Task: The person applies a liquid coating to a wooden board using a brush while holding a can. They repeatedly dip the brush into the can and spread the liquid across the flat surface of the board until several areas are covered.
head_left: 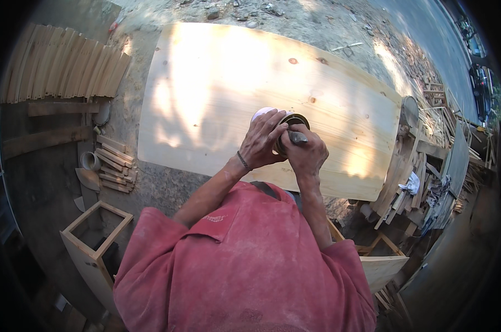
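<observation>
My left hand (259, 141) is wrapped round a round tin can (299, 118) with a white side and a dark, gold-edged rim. In my right hand (307, 157) is a tool with a dark handle (298, 138); its working end is hidden by my hands and the can. Both hands meet at the can, over the near edge of a large pale wooden board (239, 99) with knots in it. What the can contains does not show.
Stacked wood strips (68, 61) lie at the far left, above shorter offcuts (115, 160). A wooden frame box (98, 238) stands at the near left. Scrap wood (408, 177) is piled beyond the board's right end, and another wooden frame (383, 263) sits at the near right.
</observation>
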`<state>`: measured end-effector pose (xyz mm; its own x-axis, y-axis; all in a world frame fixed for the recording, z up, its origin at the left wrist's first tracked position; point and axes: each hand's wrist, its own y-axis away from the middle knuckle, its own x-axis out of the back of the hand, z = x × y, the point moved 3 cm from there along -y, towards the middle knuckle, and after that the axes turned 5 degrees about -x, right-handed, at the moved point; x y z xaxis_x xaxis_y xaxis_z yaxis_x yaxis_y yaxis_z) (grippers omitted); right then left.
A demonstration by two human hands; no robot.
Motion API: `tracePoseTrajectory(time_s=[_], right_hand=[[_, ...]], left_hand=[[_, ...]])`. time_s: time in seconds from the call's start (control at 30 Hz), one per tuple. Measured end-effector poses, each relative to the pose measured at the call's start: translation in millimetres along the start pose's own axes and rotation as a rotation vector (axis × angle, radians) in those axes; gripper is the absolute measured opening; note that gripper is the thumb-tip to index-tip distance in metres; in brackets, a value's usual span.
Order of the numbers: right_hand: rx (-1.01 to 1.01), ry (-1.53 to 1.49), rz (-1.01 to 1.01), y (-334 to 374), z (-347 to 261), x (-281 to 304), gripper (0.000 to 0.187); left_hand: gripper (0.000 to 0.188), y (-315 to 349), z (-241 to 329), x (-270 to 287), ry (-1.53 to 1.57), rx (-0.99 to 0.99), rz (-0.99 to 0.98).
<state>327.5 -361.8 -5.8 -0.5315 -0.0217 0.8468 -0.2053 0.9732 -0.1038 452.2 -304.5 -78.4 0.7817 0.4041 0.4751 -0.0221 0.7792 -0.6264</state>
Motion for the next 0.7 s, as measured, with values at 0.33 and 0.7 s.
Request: tracePoseTrajectory(time_s=[0.33, 0.7], right_hand=[[-0.160, -0.154, -0.060, 8.2, 22.1, -13.7, 0.020], [-0.312, -0.306, -0.124, 6.0, 40.0, -15.9, 0.024]], left_hand=[[0.109, 10.4, -6.5, -1.4, -0.035, 0.019, 0.004], [0.109, 1.0, -6.3, -5.9, -0.050, -0.010, -0.043]])
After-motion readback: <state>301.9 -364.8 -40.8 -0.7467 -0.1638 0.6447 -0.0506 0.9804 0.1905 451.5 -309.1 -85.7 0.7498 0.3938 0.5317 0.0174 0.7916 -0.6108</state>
